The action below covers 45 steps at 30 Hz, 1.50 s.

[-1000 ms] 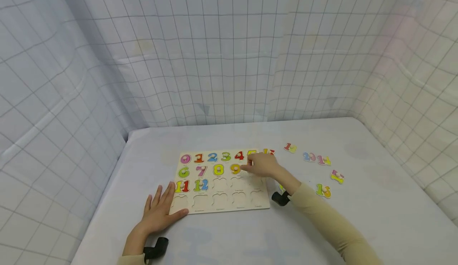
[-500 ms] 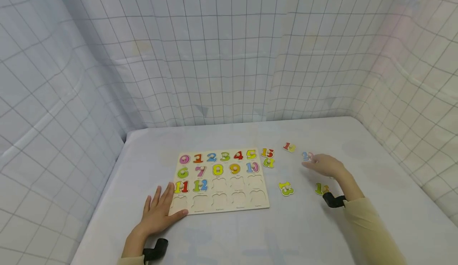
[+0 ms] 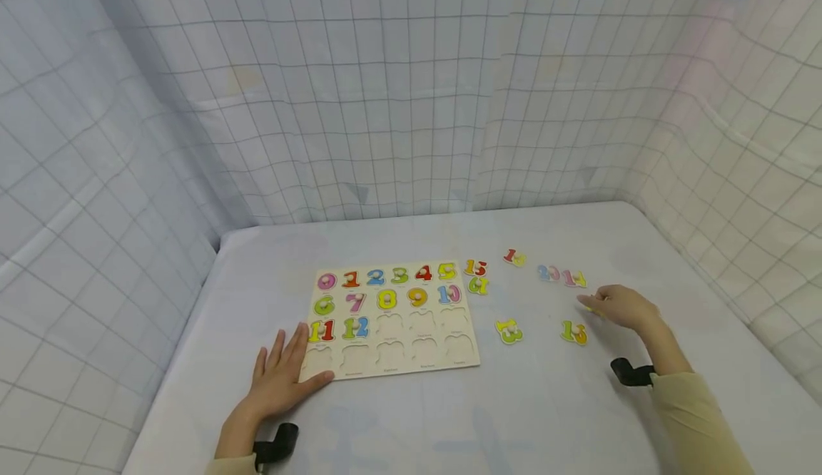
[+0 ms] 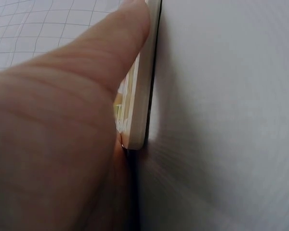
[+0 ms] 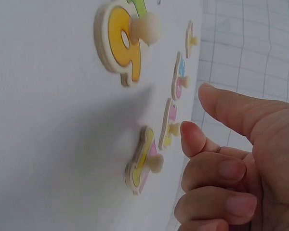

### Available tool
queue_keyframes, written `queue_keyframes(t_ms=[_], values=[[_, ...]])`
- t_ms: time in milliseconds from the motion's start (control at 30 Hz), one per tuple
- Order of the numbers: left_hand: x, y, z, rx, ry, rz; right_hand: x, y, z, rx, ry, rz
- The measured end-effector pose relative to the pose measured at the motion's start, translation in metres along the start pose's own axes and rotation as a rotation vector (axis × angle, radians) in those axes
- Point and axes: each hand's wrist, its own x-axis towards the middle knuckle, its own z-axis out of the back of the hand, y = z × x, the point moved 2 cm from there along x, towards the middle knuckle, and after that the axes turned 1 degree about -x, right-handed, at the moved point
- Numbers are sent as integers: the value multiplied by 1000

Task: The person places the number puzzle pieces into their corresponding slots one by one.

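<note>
The head view shows your left hand (image 3: 275,384) lying flat, fingers spread, at the near left corner of the pale wooden number board (image 3: 374,355), apparently steadying it. Your right hand (image 3: 621,305) is over the white cloth-covered table (image 3: 398,432), to the right of the board. It holds nothing: the right wrist view has thumb and forefinger parted, the other fingers curled in. Just beside them, a yellow-and-pink wooden number piece (image 5: 143,161) lies on the table, its round knob free.

You look to be at the stage of picking out a loose piece; the next move would call for a pinch on that knob, then a carry leftward to the recess of matching outline.

The board's two upper rows are filled, 0 to 5 and 6 to 10. In the third row the yellow-and-red 11 (image 3: 322,331) and the green-and-blue 12 (image 3: 356,328) are seated, leaving three bare recesses; all five in the bottom row are bare. Among the loose pieces, the green-and-orange 16 (image 3: 574,332) lies nearer you.
</note>
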Motion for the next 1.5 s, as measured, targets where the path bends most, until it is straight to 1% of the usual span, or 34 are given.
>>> queue_keyframes(t_ms=[133,267,333,467,567,667,733,833,967,1100,1200,1367,1433,1500], values=[[0,3,0,8,-13,-4,4,21,-10,-8,-13,33],[1,7,-3,5,-17,-12,9,48,-27,-12,-1,65],[2,8,-5,0,-14,-8,11,61,-37,-12,11,77],[3,11,-9,19,-12,11,13,86,-56,-42,31,107],[1,7,-8,4,-16,-1,13,99,-67,-79,34,128],[-2,1,-5,-21,-15,-8,12,105,-74,-113,27,146],[-3,-3,-3,-34,-17,-11,11,107,-77,-127,14,151],[-4,-5,-2,-27,-17,1,10,109,-80,-132,-3,163],[-3,-1,-3,-11,-26,-1,12,113,-80,-128,-22,172],[-2,3,-4,10,-25,10,17,124,-76,-126,-47,216],[-2,0,-1,12,-11,28,22,137,-74,-130,-56,280],[-2,-7,4,30,20,44,32,167,-78,-163,-47,395],[-2,-6,4,31,18,39,37,181,-81,-184,-35,434],[-1,-5,2,18,-1,21,41,194,-84,-196,-25,474]])
